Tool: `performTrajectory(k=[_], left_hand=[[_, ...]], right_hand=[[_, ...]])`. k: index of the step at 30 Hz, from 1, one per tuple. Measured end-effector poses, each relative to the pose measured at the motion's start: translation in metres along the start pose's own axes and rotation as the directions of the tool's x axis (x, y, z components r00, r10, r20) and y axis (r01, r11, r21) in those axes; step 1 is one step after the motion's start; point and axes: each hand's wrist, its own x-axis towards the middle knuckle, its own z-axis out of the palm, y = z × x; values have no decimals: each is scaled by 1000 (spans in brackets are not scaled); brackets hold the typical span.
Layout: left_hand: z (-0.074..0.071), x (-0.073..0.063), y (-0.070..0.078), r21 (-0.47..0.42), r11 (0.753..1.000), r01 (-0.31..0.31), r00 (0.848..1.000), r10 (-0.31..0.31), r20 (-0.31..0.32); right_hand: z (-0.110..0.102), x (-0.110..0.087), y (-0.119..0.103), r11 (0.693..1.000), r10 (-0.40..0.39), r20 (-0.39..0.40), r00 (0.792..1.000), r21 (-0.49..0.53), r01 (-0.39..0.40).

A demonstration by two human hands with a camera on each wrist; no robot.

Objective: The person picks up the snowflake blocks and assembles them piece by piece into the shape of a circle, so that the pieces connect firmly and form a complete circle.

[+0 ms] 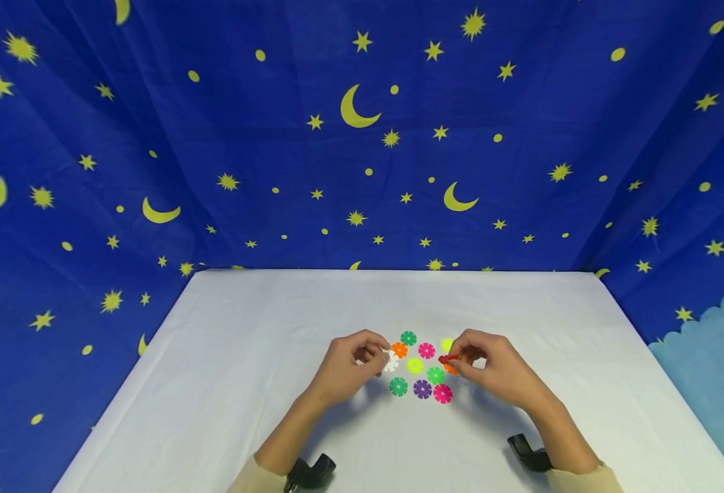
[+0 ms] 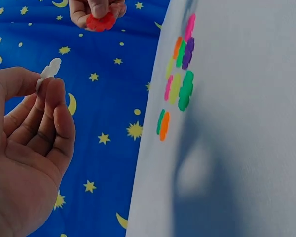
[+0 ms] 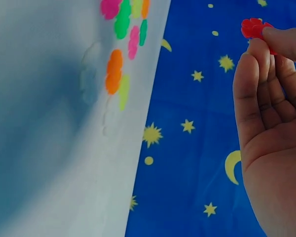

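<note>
My left hand (image 1: 348, 366) pinches a white notched disc (image 2: 50, 70) between thumb and fingertips, above the table. Across from it, my right hand (image 1: 499, 366) holds a red notched disc (image 3: 253, 28) by its edge, between thumb and forefinger. The two discs are apart, with a gap between the hands. On the table below lie several flat notched discs, among them a purple disc (image 1: 422, 389), a yellow disc (image 1: 415, 365), an orange disc (image 1: 399, 350) and a pink disc (image 1: 443, 394). An orange disc (image 3: 114, 72) near the right hand is partly hidden in the head view.
A white cloth covers the table (image 1: 245, 342). Faint whitish discs (image 3: 89, 74) lie near the right side of the group. Behind and beside the table hangs a blue curtain (image 1: 300, 150) with yellow moons and stars. Black wrist mounts (image 1: 529, 453) sit by both forearms.
</note>
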Motion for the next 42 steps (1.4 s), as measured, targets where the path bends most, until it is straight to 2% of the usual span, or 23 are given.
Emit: performTrajectory(k=[6, 13, 15, 21, 24, 31, 34, 40, 42], left_hand=[[1, -2, 10, -40, 998, 44, 999, -43, 23], [1, -6, 33, -54, 996, 66, 997, -63, 50], [1, -7, 33, -49, 996, 78, 996, -75, 57], [3, -5, 14, -30, 997, 68, 995, -65, 70], [2, -5, 14, -35, 997, 62, 996, -59, 72], [4, -4, 16, -84, 991, 104, 992, -98, 74], [4, -3, 23, -103, 987, 124, 990, -115, 86], [-1, -4, 47, -168, 974, 151, 985, -133, 111], [-1, -4, 50, -184, 971, 156, 984, -136, 115]], right_hand=[[6, 2, -9, 999, -29, 1, 1000, 39, 29], [13, 3, -16, 999, -33, 9, 999, 43, 32], [14, 3, -17, 999, -32, 7, 999, 43, 32], [16, 2, -20, 998, -52, 4, 999, 42, 52], [18, 2, -22, 997, -60, 5, 998, 40, 60], [22, 2, -24, 994, -104, 26, 994, 36, 103], [24, 2, -25, 992, -120, 32, 992, 37, 119], [28, 2, -27, 988, -147, 15, 989, 53, 146], [29, 2, -28, 985, -165, 13, 986, 62, 164]])
